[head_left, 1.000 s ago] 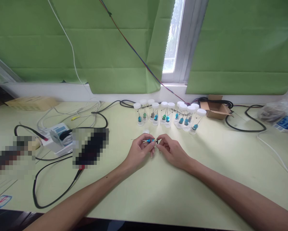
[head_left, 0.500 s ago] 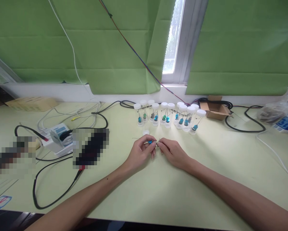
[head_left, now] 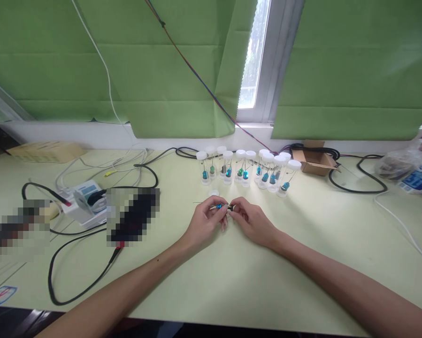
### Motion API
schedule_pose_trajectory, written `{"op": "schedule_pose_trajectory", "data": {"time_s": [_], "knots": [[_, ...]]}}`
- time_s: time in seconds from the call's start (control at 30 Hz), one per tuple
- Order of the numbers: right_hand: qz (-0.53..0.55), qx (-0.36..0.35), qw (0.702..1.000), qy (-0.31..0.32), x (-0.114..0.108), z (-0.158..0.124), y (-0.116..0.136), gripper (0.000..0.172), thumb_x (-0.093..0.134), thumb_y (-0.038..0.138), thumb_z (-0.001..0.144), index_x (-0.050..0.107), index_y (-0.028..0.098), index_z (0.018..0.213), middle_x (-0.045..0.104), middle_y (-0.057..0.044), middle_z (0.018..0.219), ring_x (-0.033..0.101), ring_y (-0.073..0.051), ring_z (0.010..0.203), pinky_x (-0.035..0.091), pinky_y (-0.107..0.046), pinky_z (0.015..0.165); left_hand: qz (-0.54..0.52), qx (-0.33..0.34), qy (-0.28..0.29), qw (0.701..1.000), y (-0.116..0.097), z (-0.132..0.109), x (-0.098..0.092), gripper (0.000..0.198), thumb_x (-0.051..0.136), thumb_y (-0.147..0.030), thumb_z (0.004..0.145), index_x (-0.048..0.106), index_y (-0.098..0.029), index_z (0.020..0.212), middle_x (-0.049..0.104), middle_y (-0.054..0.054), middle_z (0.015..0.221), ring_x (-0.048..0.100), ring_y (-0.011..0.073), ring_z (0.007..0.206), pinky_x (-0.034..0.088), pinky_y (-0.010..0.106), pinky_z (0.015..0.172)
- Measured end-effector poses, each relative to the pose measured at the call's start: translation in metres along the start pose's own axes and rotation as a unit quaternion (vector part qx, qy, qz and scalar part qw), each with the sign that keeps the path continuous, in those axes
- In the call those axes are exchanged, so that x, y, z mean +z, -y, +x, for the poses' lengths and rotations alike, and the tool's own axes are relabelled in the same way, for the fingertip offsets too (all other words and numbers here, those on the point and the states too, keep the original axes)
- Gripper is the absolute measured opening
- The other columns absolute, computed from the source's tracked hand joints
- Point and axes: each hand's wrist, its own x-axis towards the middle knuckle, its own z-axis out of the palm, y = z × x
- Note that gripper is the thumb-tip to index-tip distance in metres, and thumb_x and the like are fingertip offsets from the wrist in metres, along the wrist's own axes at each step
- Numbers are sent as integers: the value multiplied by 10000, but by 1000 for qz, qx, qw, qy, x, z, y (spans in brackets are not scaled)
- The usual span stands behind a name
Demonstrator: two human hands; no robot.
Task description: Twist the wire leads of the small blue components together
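My left hand (head_left: 204, 224) is closed in a pinch on a small blue metallic part (head_left: 219, 206) that has a thin wire sticking out to the left. A short dark end piece (head_left: 231, 207) shows between the two hands. Against this dark end, the thumb and fingers of my right hand (head_left: 256, 221) are pinched. Just beyond my left fingers a white cap (head_left: 213, 193) lies on the table. Behind it stand several clear tubes (head_left: 246, 180) with white lids, each holding a small blue, green or dark part on a thin stem.
An open cardboard box (head_left: 314, 164) sits at the back right, beside coiled black cable. A white power strip (head_left: 82, 206) with plugs and cords is on the left. Further right are a plastic bag (head_left: 397, 162) and a blue-white package (head_left: 420, 178).
My right fingers have shifted slightly around the dark end, so more of it shows now. The left hand stays almost where it was.
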Motion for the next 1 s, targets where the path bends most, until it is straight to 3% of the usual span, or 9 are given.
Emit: {"op": "schedule_pose_trajectory", "data": {"time_s": [0.13, 0.37, 0.57, 1.0], "knots": [[-21, -5, 1000, -4, -1, 0, 2, 135, 428, 288, 971, 527, 196, 966, 577, 10, 738, 513, -127, 647, 389, -258, 626, 10, 2, 3, 1000, -2, -2, 0, 168, 599, -340, 870, 571, -179, 912, 564, -21, 627, 547, 117, 540, 463, 276, 581], [-47, -3, 999, -7, -1, 2, 4, 322, 351, 321, 999, 492, 198, 737, 536, 9, 677, 484, -129, 625, 380, -268, 632, 13, 13, 14, 1000, -1, -2, 1, 165, 585, -336, 878, 581, -176, 916, 571, -7, 658, 556, 125, 568, 464, 289, 599], [-11, -2, 1000, -10, 0, 1, 3, 171, 475, 324, 948, 504, 204, 1067, 594, 7, 755, 496, -121, 595, 402, -253, 582, -7, 6, -3, 1000, -1, -1, 1, 190, 616, -359, 854, 589, -183, 920, 575, -16, 646, 551, 121, 543, 455, 279, 581], [-36, -19, 999, -11, -1, 1, 0, 126, 439, 277, 964, 518, 192, 1012, 617, -14, 815, 545, -134, 686, 409, -263, 656, 5, 16, -1, 1000, 2, -1, 0, 187, 606, -359, 860, 586, -182, 920, 578, -11, 648, 553, 124, 550, 458, 278, 581]]}}
